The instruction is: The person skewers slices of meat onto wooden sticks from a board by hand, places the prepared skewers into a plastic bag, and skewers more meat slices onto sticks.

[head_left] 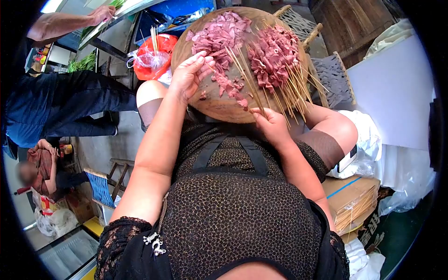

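Floor point(88, 147), grey, at the left. On it, one person point(65, 100), standing, dark trousers, a hand on greens point(117, 3) at a table point(126, 13); a second person point(43, 175), lower left, arms folded.

Tub point(179, 8), blue, one, behind the board. Bag point(143, 70), red, one, left of the board, with sticks poking up from it. Stool point(333, 81), woven seat, one, at right. Panel point(396, 88), pale, far right. Box point(345, 189), cardboard, one, beside my right arm.

Board point(211, 106), round, wooden, one, at my knees. Upon it: loose meat point(219, 35), sliced, one heap, far left; finished skewers point(275, 56), one pile, right, meat bunched at the far end, bare ends fanned toward me; scraps, few, near the middle.

Skewer point(229, 89), one, slantwise over the board's middle, between my hands, meat along its length, near end at my right fingers.

Right hand point(271, 125), mine: closed at the board's near rim, thumb and finger clamped on several bare sticks point(246, 78).

Left hand point(190, 74), mine: apart from the right, fingers curled by the skewer's far end; whether they grip it, I cannot tell.
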Demonstrator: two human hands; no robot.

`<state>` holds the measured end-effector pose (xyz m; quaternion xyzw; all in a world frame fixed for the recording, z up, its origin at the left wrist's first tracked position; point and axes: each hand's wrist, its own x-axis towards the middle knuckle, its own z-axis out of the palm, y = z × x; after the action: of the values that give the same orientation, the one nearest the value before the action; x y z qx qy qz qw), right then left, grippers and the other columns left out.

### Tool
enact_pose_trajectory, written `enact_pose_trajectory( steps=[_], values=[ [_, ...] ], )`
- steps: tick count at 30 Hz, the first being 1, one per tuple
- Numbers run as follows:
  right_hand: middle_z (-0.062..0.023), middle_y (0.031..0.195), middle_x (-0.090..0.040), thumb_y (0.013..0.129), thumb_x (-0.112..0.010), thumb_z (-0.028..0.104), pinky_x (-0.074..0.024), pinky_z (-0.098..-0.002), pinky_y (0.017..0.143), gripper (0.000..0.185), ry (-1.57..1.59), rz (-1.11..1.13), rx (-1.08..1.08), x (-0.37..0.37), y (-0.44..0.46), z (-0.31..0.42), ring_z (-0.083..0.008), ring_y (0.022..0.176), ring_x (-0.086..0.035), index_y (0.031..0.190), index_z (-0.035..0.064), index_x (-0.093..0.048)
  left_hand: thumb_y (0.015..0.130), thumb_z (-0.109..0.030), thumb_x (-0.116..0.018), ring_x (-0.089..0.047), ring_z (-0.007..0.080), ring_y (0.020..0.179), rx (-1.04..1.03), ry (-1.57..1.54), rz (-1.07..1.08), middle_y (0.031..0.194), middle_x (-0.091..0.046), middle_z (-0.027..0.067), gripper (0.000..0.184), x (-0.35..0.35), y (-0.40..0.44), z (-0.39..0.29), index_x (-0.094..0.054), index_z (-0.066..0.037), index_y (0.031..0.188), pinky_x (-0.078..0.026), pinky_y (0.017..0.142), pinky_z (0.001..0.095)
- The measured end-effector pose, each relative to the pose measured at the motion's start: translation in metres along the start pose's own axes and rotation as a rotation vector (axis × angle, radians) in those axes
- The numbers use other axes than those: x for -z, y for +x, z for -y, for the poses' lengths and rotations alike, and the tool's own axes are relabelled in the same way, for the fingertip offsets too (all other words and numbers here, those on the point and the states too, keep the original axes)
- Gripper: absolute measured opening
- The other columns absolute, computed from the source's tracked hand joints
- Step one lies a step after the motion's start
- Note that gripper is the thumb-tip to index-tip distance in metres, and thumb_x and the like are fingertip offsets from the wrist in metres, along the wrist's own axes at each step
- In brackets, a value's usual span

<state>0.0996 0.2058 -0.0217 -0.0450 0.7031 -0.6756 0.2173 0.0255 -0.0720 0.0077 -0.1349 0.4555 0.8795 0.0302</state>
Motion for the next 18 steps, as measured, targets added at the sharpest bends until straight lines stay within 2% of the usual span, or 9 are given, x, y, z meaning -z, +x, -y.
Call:
enact_pose_trajectory(
  steps=[3,10,14,16,18],
  values=[
    [0.0074,0.064,-0.047,0.087,-0.055,0.012,-0.032,-0.0171,0.049,0.021,-0.005,-0.005,0.009,0.002,-0.001,0.0,-0.0017,0.054,-0.04,0.104,0.0006,-0.06,0.089,-0.011,-0.052,-0.061,0.0221,0.096,0.068,0.034,0.029,0.105,-0.061,0.0137,0.028,-0.005,-0.004,0.0,-0.05,-0.001,0.115,-0.05,0.085,0.0353],
    [0.008,0.065,-0.046,0.087,-0.054,0.01,-0.031,-0.0163,0.049,0.019,-0.04,-0.04,0.078,0.001,-0.001,0.003,-0.0008,0.054,-0.039,0.103,0.0002,-0.061,0.089,-0.016,-0.052,-0.061,0.0209,0.095,0.177,-0.023,0.087,0.11,-0.06,0.0134,0.028,-0.019,-0.012,-0.001,-0.051,-0.003,0.114,-0.05,0.083,0.0351],
    [0.0085,0.066,-0.047,0.087,-0.055,0.01,-0.0308,-0.0159,0.049,0.02,0.022,-0.048,0.07,0.0,0.0,0.004,-0.0004,0.055,-0.039,0.104,0.0001,-0.061,0.089,-0.017,-0.052,-0.059,0.0205,0.099,0.21,0.064,0.144,0.117,-0.056,0.0133,0.03,-0.024,-0.011,0.005,-0.05,-0.003,0.116,-0.048,0.086,0.0365],
    [0.0062,0.072,-0.053,0.086,-0.057,0.011,-0.0378,-0.018,0.057,0.021,0.057,-0.067,0.012,0.002,0.0,0.004,-0.0027,0.062,-0.044,0.103,0.0021,-0.063,0.091,-0.022,-0.05,-0.056,0.0228,0.104,0.19,0.125,0.161,0.121,-0.053,0.0124,0.036,-0.028,-0.012,0.004,-0.045,-0.003,0.121,-0.045,0.089,0.0385],
    [0.0061,0.073,-0.053,0.086,-0.056,0.011,-0.0381,-0.0181,0.058,0.021,0.061,-0.082,0.007,0.005,-0.002,0.008,-0.0027,0.063,-0.044,0.104,0.0023,-0.062,0.091,-0.025,-0.048,-0.055,0.0238,0.105,0.213,0.078,0.151,0.121,-0.052,0.0127,0.039,-0.03,-0.012,0.005,-0.043,-0.004,0.124,-0.045,0.089,0.0388]
  ],
)
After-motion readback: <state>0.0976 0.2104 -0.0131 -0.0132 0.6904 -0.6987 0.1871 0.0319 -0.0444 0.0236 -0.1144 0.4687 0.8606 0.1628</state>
